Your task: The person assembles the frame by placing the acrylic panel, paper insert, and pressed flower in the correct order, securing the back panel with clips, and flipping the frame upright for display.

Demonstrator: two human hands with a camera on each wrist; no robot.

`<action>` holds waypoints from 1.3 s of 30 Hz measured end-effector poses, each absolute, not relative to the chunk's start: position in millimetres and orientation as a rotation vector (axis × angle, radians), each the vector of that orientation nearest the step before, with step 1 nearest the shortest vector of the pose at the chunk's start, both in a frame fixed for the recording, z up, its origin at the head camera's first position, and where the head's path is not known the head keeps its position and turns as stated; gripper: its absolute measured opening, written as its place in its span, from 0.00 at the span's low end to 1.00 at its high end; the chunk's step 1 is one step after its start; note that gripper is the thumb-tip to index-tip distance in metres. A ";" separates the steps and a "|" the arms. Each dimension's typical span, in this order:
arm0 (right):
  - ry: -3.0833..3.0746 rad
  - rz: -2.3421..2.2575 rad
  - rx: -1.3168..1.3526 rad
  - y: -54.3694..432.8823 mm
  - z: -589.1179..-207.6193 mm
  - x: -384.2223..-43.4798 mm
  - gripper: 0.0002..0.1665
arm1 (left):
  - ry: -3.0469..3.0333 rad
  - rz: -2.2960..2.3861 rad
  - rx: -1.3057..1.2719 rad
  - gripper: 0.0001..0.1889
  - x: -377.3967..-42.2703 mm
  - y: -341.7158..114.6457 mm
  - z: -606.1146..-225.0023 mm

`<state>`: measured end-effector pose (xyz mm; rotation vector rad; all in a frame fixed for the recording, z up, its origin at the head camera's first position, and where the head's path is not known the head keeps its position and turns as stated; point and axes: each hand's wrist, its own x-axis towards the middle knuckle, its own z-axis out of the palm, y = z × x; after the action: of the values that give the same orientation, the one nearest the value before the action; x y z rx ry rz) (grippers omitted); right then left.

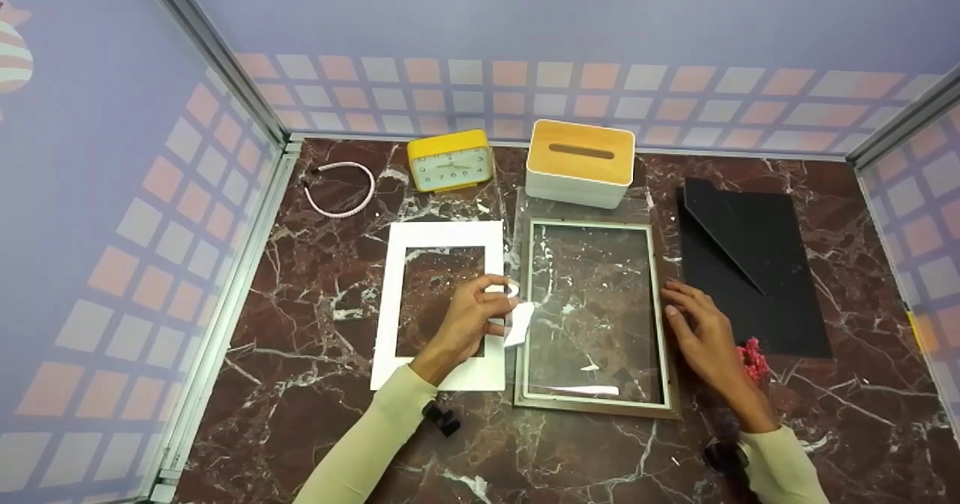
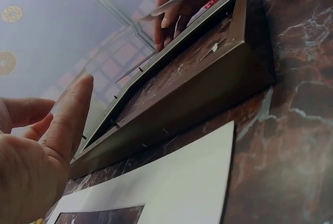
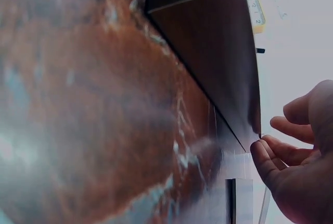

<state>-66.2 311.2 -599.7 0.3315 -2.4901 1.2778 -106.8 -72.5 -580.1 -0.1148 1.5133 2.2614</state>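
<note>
One pinching grip here: the left hand (image 1: 476, 309) has the clear sheet (image 1: 589, 294) by its left side, the sheet reaching rightward over the frame (image 1: 600, 403), long axis towards the counter's (image 1: 262, 444) far edge; the right hand (image 1: 701, 331), fingers loosely bent, touches the frame's right side.

The frame (image 1: 592, 406) lies between mat (image 1: 446, 234) and board (image 1: 787, 264).

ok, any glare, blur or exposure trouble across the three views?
Head: bright streak low on the pane, light otherwise fairly even; left wrist: dim, muted wall; right wrist: tabletop blurred, glare at the picture's left edge, background washed out.
</note>
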 end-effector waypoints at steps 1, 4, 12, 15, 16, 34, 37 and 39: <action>-2.485 1.286 0.328 310.7 -599.4 -66.0 0.17 | 1.517 2.259 -0.105 0.18 -106.4 -70.8 -580.6; -2.469 1.310 0.316 309.1 -598.6 -65.2 0.16 | 1.506 2.260 -0.071 0.18 -105.2 -66.1 -581.6; -2.418 1.400 0.219 293.9 -578.8 -56.1 0.16 | 1.405 2.287 -0.026 0.22 -103.1 -54.1 -582.8; -2.408 1.441 0.185 285.3 -564.0 -50.6 0.16 | 1.396 2.292 -0.028 0.22 -102.3 -49.1 -584.0; -2.407 1.457 0.187 283.5 -559.6 -49.1 0.16 | 1.391 2.296 -0.029 0.22 -102.0 -47.6 -584.4; -2.447 1.520 0.102 286.7 -563.4 -44.9 0.20 | 1.525 2.245 0.006 0.21 -93.5 -36.5 -581.0; -2.460 1.517 0.085 287.3 -565.2 -45.3 0.20 | 1.565 2.228 0.005 0.23 -92.8 -35.5 -580.7; -2.468 1.508 0.086 287.4 -565.8 -45.2 0.19 | 1.584 2.223 0.008 0.24 -92.7 -34.7 -581.4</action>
<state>-45.2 287.4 -565.8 0.0857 -2.4682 1.5079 -92.7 -34.7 -581.4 0.0084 1.5841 2.2227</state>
